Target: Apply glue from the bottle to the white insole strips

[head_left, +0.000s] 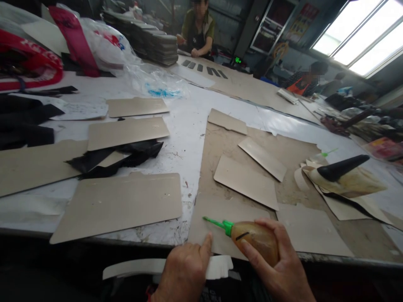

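Note:
My right hand [277, 268] is wrapped round an amber glue bottle [255, 239] with a green nozzle that points left over a grey card panel [217, 214] at the table's front edge. My left hand [185, 272] sits curled just left of it, its thumb pressed on the near edge of that panel. A white strip [138, 267] lies below the table edge near my left hand.
Several more grey card panels [119, 205] lie across the white table [185, 130], with black scraps [126, 157] at the left. A second glue bottle with a black nozzle [343, 172] lies at the right. Plastic bags [103, 46] stand at the back left. Two people [198, 29] work at the far end.

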Motion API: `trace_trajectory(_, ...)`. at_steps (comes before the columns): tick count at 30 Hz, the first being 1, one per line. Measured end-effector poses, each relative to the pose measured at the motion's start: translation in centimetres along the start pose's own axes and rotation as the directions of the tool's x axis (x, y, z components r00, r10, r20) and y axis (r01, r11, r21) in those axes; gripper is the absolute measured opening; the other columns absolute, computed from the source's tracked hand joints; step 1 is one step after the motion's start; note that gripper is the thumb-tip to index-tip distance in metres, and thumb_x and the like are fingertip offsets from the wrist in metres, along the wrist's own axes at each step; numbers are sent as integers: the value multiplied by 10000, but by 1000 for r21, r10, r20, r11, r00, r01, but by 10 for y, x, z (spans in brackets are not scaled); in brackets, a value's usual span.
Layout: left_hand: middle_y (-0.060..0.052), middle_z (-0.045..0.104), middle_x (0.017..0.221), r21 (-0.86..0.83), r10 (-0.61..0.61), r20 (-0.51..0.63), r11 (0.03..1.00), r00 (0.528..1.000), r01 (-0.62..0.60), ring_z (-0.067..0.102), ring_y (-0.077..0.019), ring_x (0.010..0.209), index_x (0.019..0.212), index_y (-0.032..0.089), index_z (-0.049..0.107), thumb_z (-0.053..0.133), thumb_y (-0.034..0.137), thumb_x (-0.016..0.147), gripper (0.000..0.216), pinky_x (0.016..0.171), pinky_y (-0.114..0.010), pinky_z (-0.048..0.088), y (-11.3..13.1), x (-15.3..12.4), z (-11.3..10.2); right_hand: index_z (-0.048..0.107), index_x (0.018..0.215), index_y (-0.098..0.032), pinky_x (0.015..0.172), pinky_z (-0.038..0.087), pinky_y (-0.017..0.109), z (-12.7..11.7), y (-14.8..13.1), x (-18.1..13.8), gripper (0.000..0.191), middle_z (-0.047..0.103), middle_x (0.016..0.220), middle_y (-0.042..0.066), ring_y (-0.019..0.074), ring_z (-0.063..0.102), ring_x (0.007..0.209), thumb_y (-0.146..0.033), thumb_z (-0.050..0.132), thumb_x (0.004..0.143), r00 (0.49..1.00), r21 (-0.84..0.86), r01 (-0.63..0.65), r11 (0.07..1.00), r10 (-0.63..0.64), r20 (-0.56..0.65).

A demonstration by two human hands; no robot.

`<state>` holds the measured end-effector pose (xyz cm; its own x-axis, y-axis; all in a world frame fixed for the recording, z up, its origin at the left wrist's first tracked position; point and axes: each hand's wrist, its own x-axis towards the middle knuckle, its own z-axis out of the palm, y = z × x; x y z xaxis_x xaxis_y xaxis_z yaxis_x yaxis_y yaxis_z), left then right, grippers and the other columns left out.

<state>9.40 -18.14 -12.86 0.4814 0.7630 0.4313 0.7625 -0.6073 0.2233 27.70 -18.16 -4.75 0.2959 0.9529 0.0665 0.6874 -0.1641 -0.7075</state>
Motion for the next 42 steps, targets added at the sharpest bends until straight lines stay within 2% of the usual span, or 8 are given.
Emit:
trace_trajectory(9,-1,548,562,-15,-4,10,1000,1000,4,545,-176,433,1156,57,482,413,-8,711,454,397,-285,454,-1,-1,3,531,997,-253,778,451,334,-13,6,-4,392,570,938,20,219,580,815,-520,629,727,999,-79,-6,997,3,-34)
trace_trajectory(15,1,542,549,5,2,-11,1000,1000,-2,538,-158,433,1146,58,471,378,6,771,390,404,-260,439,-1,-1,3,508,1013,-249,810,420,338,-9,3,2,345,526,1004,27,211,548,864,-475,609,772,997,-83,58,995,-62,-41)
trace_trajectory(26,5,546,557,9,14,4,1000,1000,-14,549,-161,444,1144,56,468,370,-19,749,413,402,-264,434,-2,1,1,491,1027,-260,817,430,336,-6,-1,-2,322,526,1010,17,205,553,887,-453,602,794,994,-68,102,992,-98,56)
trace_trajectory(31,-3,549,567,-9,12,20,1000,1000,-12,552,-170,447,1157,51,470,382,-11,741,430,403,-277,461,-1,0,3,497,1026,-258,789,449,328,-14,3,-3,331,517,985,22,191,552,823,-459,601,785,996,-134,88,987,-87,8)
trace_trajectory(35,7,536,543,2,4,-46,1000,999,-4,536,-174,419,1129,46,488,355,-9,775,382,376,-291,460,-1,2,3,514,1015,-244,821,442,345,-11,0,-1,326,520,1001,32,214,547,889,-450,604,779,990,-125,123,984,-131,-56)
trace_trajectory(38,15,538,544,6,18,-38,1000,999,-17,532,-171,416,1129,44,488,364,-26,757,398,367,-292,462,-1,4,1,510,1025,-250,766,469,326,-10,-6,-3,391,550,985,22,203,571,827,-513,605,752,994,-42,-39,998,35,-106)
trace_trajectory(40,19,536,542,10,27,-24,1000,999,-26,530,-171,412,1128,45,487,370,-26,747,405,362,-295,462,-2,5,0,497,1039,-260,701,487,296,-13,-9,-5,466,567,973,13,186,582,762,-579,605,716,973,22,-199,980,200,-113)
trace_trajectory(42,21,534,543,23,28,-17,999,999,-28,530,-173,411,1131,49,485,368,-20,743,411,360,-298,459,-2,4,1,495,1039,-265,668,496,273,-17,-9,-7,524,577,974,11,182,588,753,-622,618,676,951,59,-283,957,288,-111)
